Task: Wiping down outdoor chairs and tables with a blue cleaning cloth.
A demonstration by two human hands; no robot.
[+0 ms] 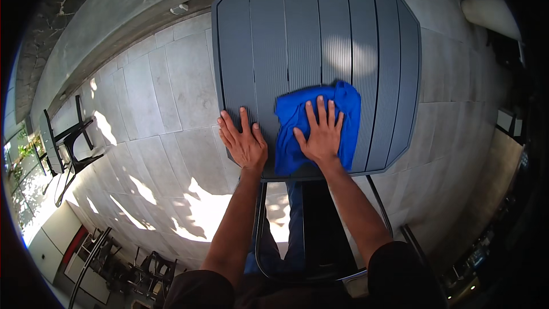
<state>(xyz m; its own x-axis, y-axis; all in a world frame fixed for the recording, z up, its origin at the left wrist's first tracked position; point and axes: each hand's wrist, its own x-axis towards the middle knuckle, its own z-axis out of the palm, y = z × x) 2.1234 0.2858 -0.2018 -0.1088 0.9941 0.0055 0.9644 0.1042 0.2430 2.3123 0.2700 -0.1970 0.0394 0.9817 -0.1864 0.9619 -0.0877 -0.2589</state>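
Observation:
A blue cloth (287, 150) lies spread and wrinkled on the near part of a grey slatted table (300, 17). My right hand (322, 137) rests flat on the cloth, palm down with the fingers apart; whether it grips any fabric is not seen. To the left of the cloth, my left hand (245, 143) is laid on the tabletop near its left edge, fingers spread and holding nothing. One upper corner of the cloth is bunched beyond my right fingertips.
A metal-framed chair (260, 240) stands between me and the table's near edge. Black chairs and a table (53, 141) are at the far left, more chairs (152, 270) at lower left. A concrete ledge (107, 30) curves behind, and a counter (493, 167) is at right.

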